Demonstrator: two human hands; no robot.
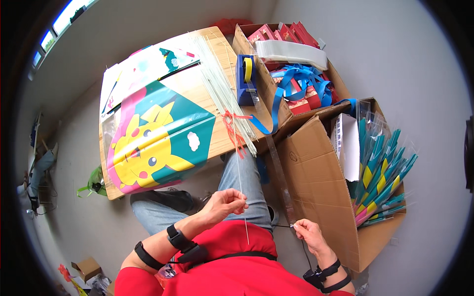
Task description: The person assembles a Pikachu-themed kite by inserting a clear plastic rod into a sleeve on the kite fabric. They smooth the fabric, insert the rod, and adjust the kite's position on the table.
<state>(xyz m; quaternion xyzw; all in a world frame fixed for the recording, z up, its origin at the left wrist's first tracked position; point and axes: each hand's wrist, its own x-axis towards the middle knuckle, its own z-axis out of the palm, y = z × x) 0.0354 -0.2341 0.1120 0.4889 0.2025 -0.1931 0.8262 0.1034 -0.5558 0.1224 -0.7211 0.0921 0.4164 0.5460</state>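
My left hand [227,203] is in front of my lap, its fingertips pinched on a thin pale rod [247,232]. The rod runs upright past the fingers, toward the table above and down over my red top. My right hand [309,235] is off to the right beside the cardboard box, thumb and fingers closed on a small whitish bit too small to name. Ahead on the table lies a bundle of thin pale rods [212,74], with red ribbon [232,127] around its near end. Left of it is a printed plastic kite sheet [163,138] with a yellow cartoon figure on teal.
A wooden table [224,49] carries a blue tape dispenser [245,81]. To its right, one open carton [266,93] holds red boxes and blue ribbon [308,79]; a nearer carton [316,187] holds several rolled teal-and-yellow kites [382,172]. A green bag [96,182] hangs by the table's left.
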